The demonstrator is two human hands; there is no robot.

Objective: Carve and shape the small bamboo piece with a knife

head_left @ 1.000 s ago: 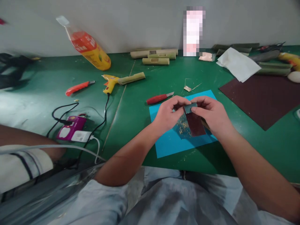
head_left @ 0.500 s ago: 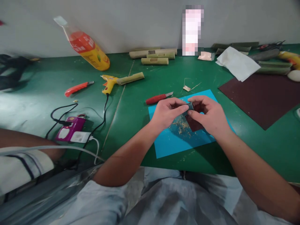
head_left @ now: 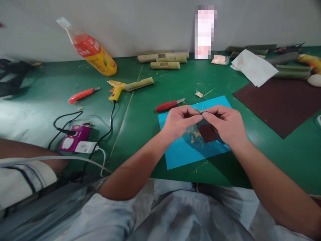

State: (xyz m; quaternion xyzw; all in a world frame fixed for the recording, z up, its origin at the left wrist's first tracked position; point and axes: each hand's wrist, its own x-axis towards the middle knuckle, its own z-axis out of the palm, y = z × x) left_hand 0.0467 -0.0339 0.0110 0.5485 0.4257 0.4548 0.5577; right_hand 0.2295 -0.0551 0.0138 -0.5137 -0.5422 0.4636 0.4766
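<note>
At the far left, part of another person shows in a striped white sleeve or trouser leg (head_left: 23, 172); which it is I cannot tell. Beyond it a bottle (head_left: 99, 55) leans on the table (head_left: 140, 134), with an orange knife (head_left: 81, 95), a purple power strip (head_left: 81, 132) and a yellow glue gun (head_left: 117, 87) nearer the person. A split bamboo piece (head_left: 140, 84) lies by the gun's back end. Farther back, bamboo tubes (head_left: 165, 65) lie in a row, some with openings already cut.

Near the middle, a red-handled knife (head_left: 167, 106) lies just beyond the left hand (head_left: 178, 122). Thumb and fingers of both hands meet, pinching a small dark strip (head_left: 200, 112) over the blue sheet (head_left: 177, 159). Tan crumbs (head_left: 194, 135) lie scattered there, so some material seems already worn or cut off; how much work is left cannot be judged. Just below the right hand (head_left: 224, 124) is a brown piece (head_left: 208, 133); whether it joins the strip is hidden.

Farther right lies a large brown sheet (head_left: 276, 110), partly under white paper (head_left: 254, 68).
</note>
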